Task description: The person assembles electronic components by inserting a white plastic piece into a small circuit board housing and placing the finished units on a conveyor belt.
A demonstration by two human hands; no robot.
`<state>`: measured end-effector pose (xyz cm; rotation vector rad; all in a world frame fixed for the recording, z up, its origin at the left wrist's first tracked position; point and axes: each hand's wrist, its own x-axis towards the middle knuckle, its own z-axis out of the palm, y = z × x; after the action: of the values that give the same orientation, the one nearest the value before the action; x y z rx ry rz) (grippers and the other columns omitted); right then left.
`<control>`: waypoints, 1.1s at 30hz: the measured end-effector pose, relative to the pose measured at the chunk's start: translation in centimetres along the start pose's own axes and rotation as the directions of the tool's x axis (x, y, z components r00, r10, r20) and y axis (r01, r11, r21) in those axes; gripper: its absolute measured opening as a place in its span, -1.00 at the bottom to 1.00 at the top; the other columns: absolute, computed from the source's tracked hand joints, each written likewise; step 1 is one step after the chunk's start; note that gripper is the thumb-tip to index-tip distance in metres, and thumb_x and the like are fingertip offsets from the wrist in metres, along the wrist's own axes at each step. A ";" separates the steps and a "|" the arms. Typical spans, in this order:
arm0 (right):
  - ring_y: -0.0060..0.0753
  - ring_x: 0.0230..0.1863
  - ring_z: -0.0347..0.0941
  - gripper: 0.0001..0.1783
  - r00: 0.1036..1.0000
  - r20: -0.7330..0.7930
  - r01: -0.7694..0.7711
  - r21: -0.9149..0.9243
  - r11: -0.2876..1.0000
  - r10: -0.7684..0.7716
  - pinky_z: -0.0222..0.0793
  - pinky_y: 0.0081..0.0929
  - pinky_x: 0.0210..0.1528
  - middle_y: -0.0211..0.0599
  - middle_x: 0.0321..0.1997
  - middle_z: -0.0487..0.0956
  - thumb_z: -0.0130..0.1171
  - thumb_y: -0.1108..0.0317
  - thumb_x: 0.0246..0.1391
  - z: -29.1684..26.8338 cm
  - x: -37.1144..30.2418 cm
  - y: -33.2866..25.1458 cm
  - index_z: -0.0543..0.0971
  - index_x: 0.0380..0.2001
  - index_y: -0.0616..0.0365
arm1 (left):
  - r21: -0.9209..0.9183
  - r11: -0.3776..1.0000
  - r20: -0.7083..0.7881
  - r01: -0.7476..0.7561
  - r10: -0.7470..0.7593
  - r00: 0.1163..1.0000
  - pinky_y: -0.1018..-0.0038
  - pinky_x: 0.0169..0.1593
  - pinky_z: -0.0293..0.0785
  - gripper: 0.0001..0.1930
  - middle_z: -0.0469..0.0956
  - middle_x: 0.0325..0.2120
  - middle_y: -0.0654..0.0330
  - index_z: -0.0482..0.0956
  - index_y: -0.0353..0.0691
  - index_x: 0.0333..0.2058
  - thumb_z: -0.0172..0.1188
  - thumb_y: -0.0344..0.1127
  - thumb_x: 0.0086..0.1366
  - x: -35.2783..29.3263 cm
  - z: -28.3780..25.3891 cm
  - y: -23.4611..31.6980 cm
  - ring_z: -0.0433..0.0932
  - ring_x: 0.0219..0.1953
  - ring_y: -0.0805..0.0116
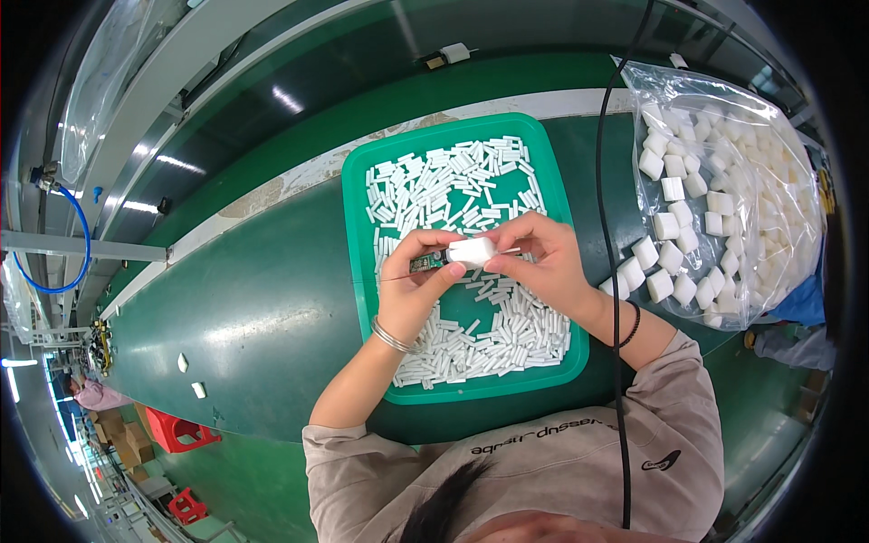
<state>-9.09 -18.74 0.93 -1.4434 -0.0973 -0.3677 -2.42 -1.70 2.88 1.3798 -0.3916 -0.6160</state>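
While my left hand (pixel 410 288) is holding a green circuit board (pixel 422 263) at frame centre, my right hand (pixel 550 262) is pinching the adjoining white block (pixel 472 251) in a narrow grip. From here I'm judging this piece unfinished; white sticks (pixel 534 335) are lying in the green tray (pixel 466 395), more blocks (pixel 670 226) waiting upper right.

A taupe shirt (pixel 561 462), silver bangles (pixel 393 337) and black bracelet (pixel 634 324) are worn.
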 end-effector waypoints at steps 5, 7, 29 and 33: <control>-0.43 -0.19 0.46 -0.71 0.998 0.054 -0.017 -0.079 0.997 0.021 0.43 -0.58 -0.25 -0.25 -0.24 0.50 0.23 0.52 -0.20 0.1 0.0 -0.1 0.42 -0.33 0.23 | -0.011 1.000 0.019 -0.025 0.026 0.999 0.59 -0.21 0.46 -0.77 0.43 -0.34 0.24 0.45 -0.31 -0.30 0.17 -0.59 0.00 0.4 -1.0 0.4 0.42 -0.25 0.50; -0.43 -0.17 0.44 -0.68 0.997 0.060 -0.040 -0.071 0.997 0.044 0.42 -0.56 -0.22 -0.27 -0.21 0.49 0.21 0.52 -0.18 0.6 0.5 -1.3 0.40 -0.28 0.22 | -0.052 0.998 -0.041 -0.024 0.022 0.999 0.58 -0.33 0.52 -0.80 0.44 -0.37 0.24 0.48 -0.31 -0.35 0.16 -0.61 -0.02 1.4 -2.1 1.2 0.45 -0.33 0.49; -0.13 -0.12 0.34 -0.75 0.964 0.234 0.257 -0.681 0.686 -0.129 0.28 -0.38 -0.08 -0.29 -0.20 0.47 0.16 0.38 -0.15 -1.2 0.2 -1.9 0.46 -0.30 0.10 | -0.007 0.814 -0.830 -0.580 0.319 0.457 0.09 -0.11 0.40 -0.30 0.22 0.00 0.08 -0.17 -0.11 0.17 0.07 -0.29 0.17 10.9 -32.8 -2.2 0.34 -0.05 0.14; -0.19 0.10 0.18 -0.60 0.973 0.197 0.223 -0.934 0.277 -0.121 0.01 -0.14 0.15 -0.27 -0.04 0.37 0.16 0.20 -0.15 -6.1 -1.6 -3.4 0.43 -0.19 0.07 | 0.304 0.872 -0.715 -0.383 0.475 0.513 0.61 -0.31 0.32 -0.66 0.42 -0.18 0.24 0.34 -0.21 -0.07 0.04 -0.25 0.20 10.0 -26.6 -1.9 0.44 -0.29 0.46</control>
<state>-12.55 -24.70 2.92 -2.7178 -0.1104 -0.5949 20.94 12.93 -4.29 1.4391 -0.0402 0.4628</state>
